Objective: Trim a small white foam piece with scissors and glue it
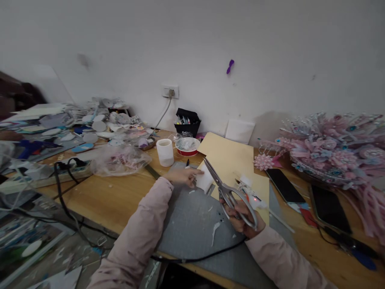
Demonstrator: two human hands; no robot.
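Note:
My right hand [240, 218] grips the handles of large metal scissors [224, 188], whose blades point up and left toward a small white piece of foam or paper [205, 179]. My left hand [184, 176] pinches that white piece at its left edge, holding it just above the grey cutting mat [192, 220]. The scissor tips sit at the top edge of the white piece. Both arms wear pale pink sleeves. White scraps lie scattered on the mat.
Tan card sheets [231, 158], a white cup [165, 152], a red-rimmed bowl [187, 146] and a black pen holder [187, 121] stand behind. Two dark phones [329, 208] and a pink flower arrangement [331, 148] lie right. Cluttered craft supplies and black cables [64, 188] fill the left.

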